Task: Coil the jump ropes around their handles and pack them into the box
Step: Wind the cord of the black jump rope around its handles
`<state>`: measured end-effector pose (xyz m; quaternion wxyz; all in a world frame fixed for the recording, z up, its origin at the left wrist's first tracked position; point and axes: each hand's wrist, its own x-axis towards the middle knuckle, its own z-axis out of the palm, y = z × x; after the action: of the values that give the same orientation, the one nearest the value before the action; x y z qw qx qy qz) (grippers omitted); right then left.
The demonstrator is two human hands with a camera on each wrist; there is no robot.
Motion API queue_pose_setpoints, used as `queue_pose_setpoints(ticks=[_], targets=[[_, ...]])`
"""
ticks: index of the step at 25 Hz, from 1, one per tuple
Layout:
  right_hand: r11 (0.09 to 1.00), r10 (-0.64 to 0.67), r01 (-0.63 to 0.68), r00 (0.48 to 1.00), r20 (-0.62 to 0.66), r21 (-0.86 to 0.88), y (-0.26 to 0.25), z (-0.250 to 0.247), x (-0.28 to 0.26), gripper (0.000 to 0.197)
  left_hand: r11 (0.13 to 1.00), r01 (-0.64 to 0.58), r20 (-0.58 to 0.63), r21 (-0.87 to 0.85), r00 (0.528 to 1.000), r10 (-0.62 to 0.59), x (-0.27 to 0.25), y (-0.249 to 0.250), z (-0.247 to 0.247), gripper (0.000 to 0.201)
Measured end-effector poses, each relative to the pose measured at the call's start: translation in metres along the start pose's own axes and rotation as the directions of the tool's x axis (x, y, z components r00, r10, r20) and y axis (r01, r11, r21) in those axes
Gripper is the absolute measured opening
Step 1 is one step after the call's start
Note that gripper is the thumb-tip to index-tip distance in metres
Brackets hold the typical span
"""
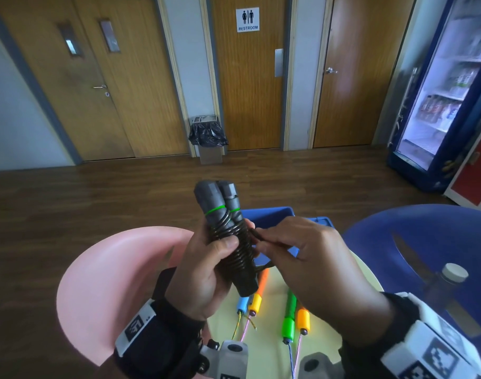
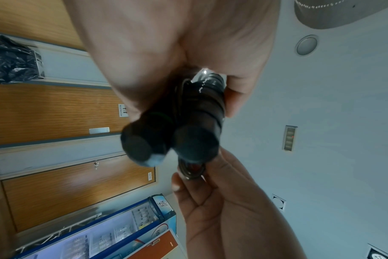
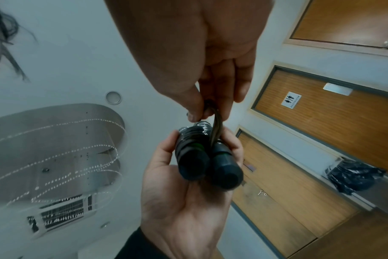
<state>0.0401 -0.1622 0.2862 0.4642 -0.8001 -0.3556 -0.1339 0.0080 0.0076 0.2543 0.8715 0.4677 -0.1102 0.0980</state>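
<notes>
Nearest, lying on the pale round table (image 1: pixel 272 348), are two colourful jump ropes: a blue and yellow pair of handles (image 1: pixel 249 303) on the left and a green and orange pair (image 1: pixel 295 318) to its right, their thin cords running off the near edge of the head view. Above them the left hand (image 1: pixel 204 272) is gripping the two black handles (image 1: pixel 228 231) side by side, fingers and thumb curling round them, the pair tilting slightly left with their thick ends up. The black rope (image 1: pixel 240 248) is sitting in tight coils around the middle of both handles, below a green band. The right hand (image 1: pixel 313 258) is pinching the loose tail of that rope between thumb and fingertips (image 3: pixel 194 112), just beside the coils; how much tail remains is hidden behind the hands. Beyond, the blue box (image 1: pixel 272 214) is standing on the table, mostly covered by the hands. A pink chair (image 1: pixel 111 272) is showing at left, a blue chair (image 1: pixel 425 236) at right, and farther off a lined bin (image 1: pixel 208 138) between wooden doors.
</notes>
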Motion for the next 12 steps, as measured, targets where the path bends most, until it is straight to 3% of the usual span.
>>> queue_pose_setpoints(ticks=[4,10,12], targets=[[0.958,-0.176,0.157,0.983,-0.059,-0.239,0.0040,0.0065,-0.0020,0.028,1.000,0.000,-0.055,-0.004,0.999,-0.001,0.0011,0.0002,0.0041,0.036],[0.869,-0.278,0.226,0.959,-0.057,-0.441,0.0070,0.0098,-0.0036,0.022,0.997,-0.002,-0.064,0.073,0.998,0.006,-0.0006,0.0014,0.0060,0.029],[0.819,-0.311,0.260,0.950,-0.014,-0.511,0.0058,0.0083,-0.0043,0.031,0.996,0.015,-0.072,0.087,0.997,-0.009,-0.0014,0.0021,0.0069,0.031]])
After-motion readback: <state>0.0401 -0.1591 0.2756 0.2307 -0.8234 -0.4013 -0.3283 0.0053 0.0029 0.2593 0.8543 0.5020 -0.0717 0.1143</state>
